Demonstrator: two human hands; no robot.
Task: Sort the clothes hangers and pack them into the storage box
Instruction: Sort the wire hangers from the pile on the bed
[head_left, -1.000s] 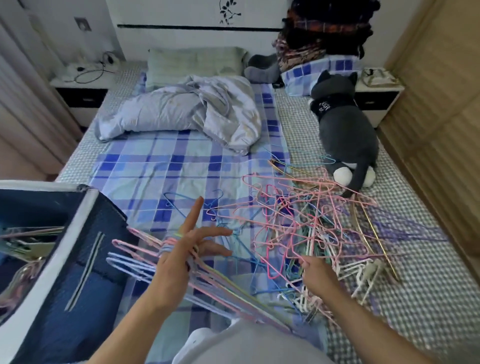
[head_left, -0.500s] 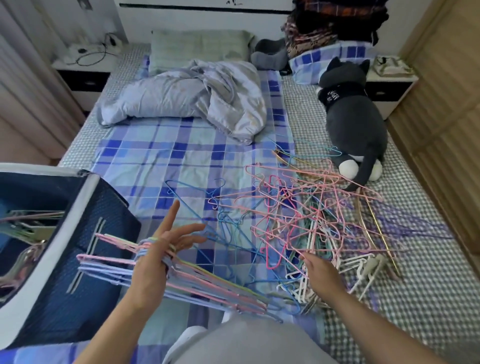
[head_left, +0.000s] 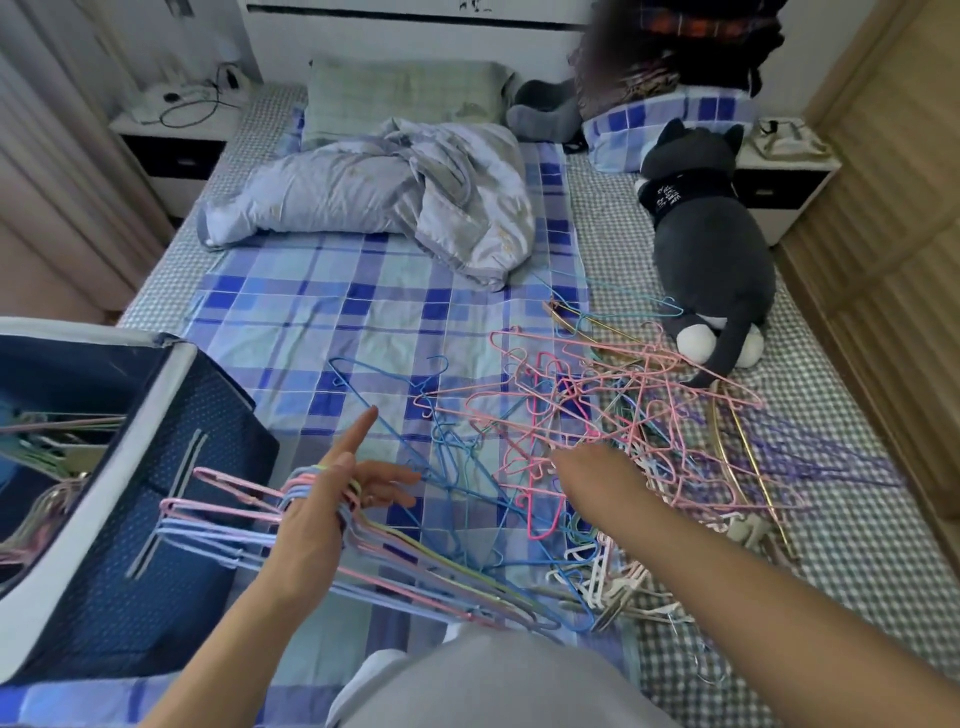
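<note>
pink, blue and yellow wire hangers (head_left: 415, 566) hang in a stacked bunch from the left hand (head_left: 322, 519), hooks looped over its fingers, index finger pointing out straight. right hand (head_left: 597, 475) reaches into the tangled hanger pile (head_left: 623, 431) on the plaid bedsheet (head_left: 322, 312); its grip cannot be told. navy storage box (head_left: 171, 493) sits at left, hangers inside.
</note>
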